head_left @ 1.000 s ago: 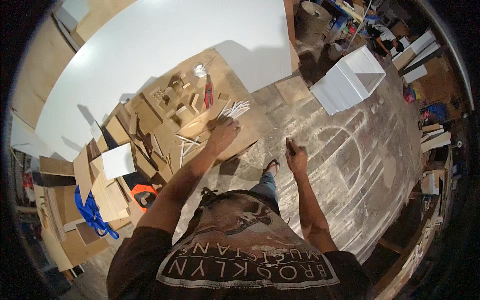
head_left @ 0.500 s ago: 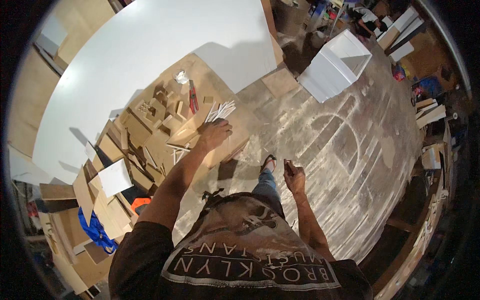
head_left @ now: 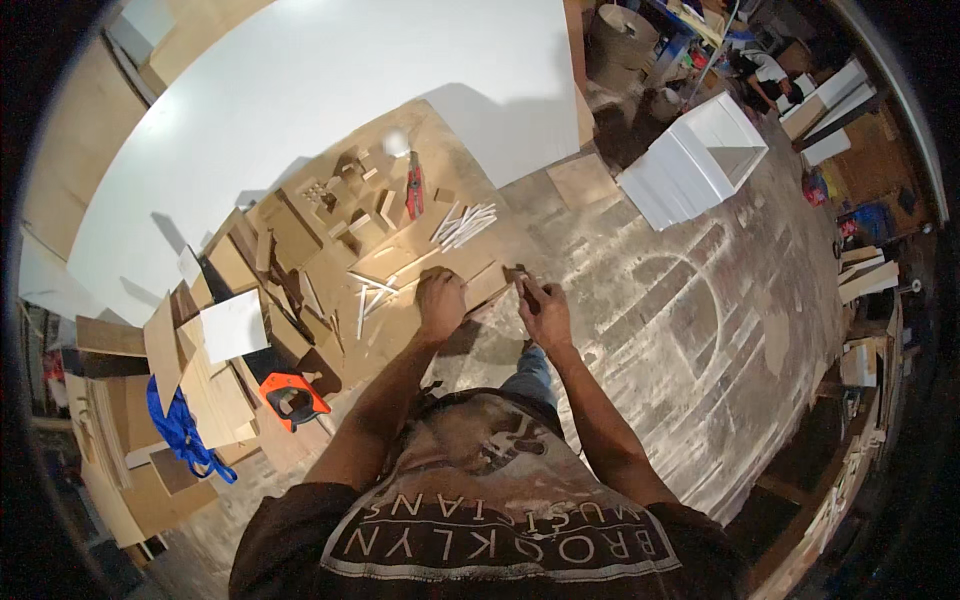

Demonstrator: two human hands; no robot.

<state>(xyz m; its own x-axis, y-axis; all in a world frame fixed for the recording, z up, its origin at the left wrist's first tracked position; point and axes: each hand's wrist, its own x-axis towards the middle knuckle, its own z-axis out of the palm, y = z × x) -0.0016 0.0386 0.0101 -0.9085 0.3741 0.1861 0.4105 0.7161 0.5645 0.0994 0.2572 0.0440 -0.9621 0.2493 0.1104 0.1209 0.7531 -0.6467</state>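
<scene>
My left hand point(head_left: 442, 303) is curled over the near edge of the wooden board point(head_left: 405, 240); its fingers are bent and whatever they hold is hidden. Just to its right, my right hand point(head_left: 545, 308) pinches a small dark piece point(head_left: 514, 273) beside the board's right corner. A bundle of thin white sticks point(head_left: 465, 226) lies on the board beyond my left hand, and several more loose sticks point(head_left: 372, 290) lie to its left. A red hand tool point(head_left: 415, 188) and small wood blocks point(head_left: 386, 208) rest farther back.
A large white panel point(head_left: 330, 70) spans the far left. Wood offcuts, an orange saw handle point(head_left: 293, 400) and a blue strap point(head_left: 180, 432) lie at left. To the right, a white box-shaped cabinet point(head_left: 690, 160) stands on the stained floor point(head_left: 660, 300). Another person point(head_left: 768, 72) is at the far right.
My left hand has drawn back from the stick bundle toward me. My right hand has moved up and left, close to my left hand. The view has shifted slightly.
</scene>
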